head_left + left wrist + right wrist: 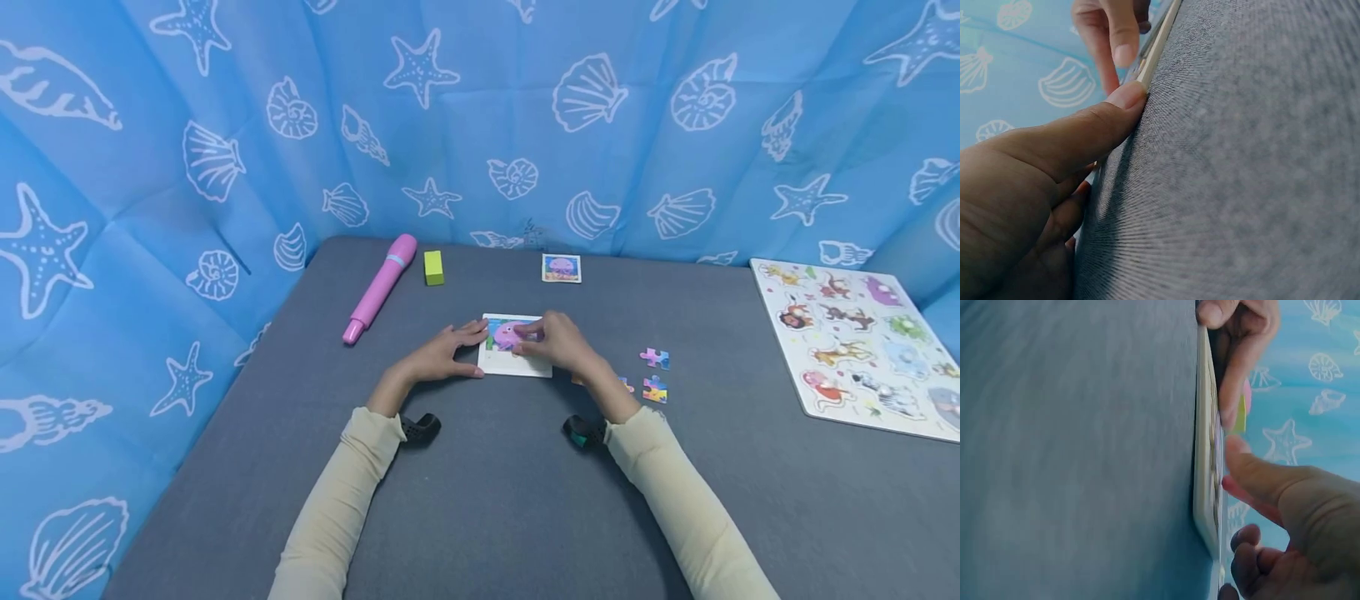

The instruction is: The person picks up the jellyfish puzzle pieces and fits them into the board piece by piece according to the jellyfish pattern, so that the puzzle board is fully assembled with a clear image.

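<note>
A small white-framed jigsaw board (pixel 517 364) with a pink sea-creature picture lies flat on the table. My left hand (pixel 444 354) rests at its left side, the thumb touching the near corner and the fingers extended toward the far corner. In the left wrist view, that thumb (pixel 1125 97) presses the board's edge. Over the picture, my right hand (pixel 564 343) touches the surface with index finger and thumb, which stand a little apart; no piece shows between them. Loose jigsaw pieces (pixel 655 389) lie right of the board, some partly hidden by the right forearm.
A small picture card (pixel 562 268) lies behind the board. Back left are a pink toy microphone (pixel 380 289) and a yellow-green block (pixel 433 267). An animal peg puzzle (pixel 855 350) lies at the right. A blue shell-print curtain (pixel 480 125) hangs behind the table.
</note>
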